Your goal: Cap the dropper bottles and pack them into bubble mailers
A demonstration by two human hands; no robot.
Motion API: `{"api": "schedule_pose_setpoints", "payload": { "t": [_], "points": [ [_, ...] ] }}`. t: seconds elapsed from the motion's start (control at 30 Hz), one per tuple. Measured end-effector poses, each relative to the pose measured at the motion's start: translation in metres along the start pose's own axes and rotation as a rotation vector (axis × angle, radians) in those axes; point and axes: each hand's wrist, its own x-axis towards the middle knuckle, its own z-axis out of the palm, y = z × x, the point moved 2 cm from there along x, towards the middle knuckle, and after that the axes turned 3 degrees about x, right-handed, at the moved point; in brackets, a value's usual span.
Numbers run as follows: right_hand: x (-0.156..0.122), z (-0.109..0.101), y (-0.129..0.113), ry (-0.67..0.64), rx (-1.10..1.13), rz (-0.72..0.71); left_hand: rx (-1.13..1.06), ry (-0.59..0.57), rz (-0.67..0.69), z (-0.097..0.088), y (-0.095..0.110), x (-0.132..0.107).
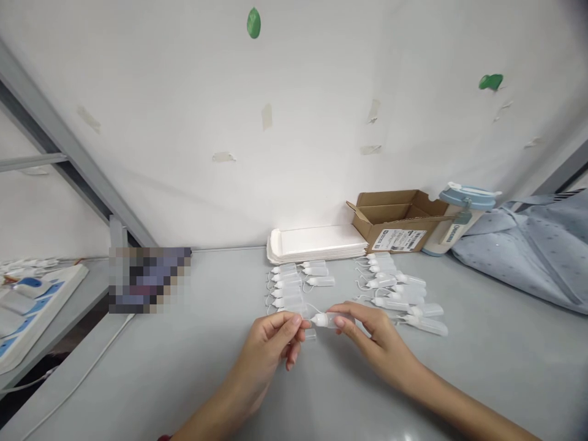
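Note:
A small translucent plastic dropper bottle (pixel 323 320) with a white pointed nozzle lies sideways between my hands, just above the table. Around its clear body, the thumb and fingers of my right hand (pixel 367 331) are closed. My left hand (pixel 278 337) pinches at the nozzle end; its fingertips hide whatever small part sits there. A thin white strap curves by the nozzle. Beyond my left hand, similar bottles (pixel 287 291) lie in rows, nozzles to the left. Another group of bottles (pixel 390 303) lies more loosely beyond my right hand. One more bottle (pixel 311 335) is partly hidden under my hands.
Against the wall stand a stack of white flat boxes (pixel 321 241), an open cardboard box (pixel 399 229) and a blue-lidded tumbler (pixel 452 223). A light-blue cloth bag (pixel 528 245) is at right. At left are a blurred-out item (pixel 149 280), a white cable (pixel 82 383) and a power strip (pixel 41 318).

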Motion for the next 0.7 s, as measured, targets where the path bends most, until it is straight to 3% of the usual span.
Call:
{"api": "schedule_pose_setpoints", "payload": {
  "t": [0.33, 0.47, 0.7],
  "points": [
    [-0.003, 0.001, -0.001, -0.011, -0.018, 0.026, 0.047, -0.028, 0.0, 0.0, 0.002, -0.002],
    [-0.002, 0.001, -0.002, -0.064, -0.068, 0.008, 0.172, 0.013, 0.035, 0.0, 0.004, -0.003],
    [-0.014, 0.008, -0.014, -0.041, -0.215, -0.237, 0.471, 0.058, 0.149, 0.002, 0.007, -0.019]
  ]
}}
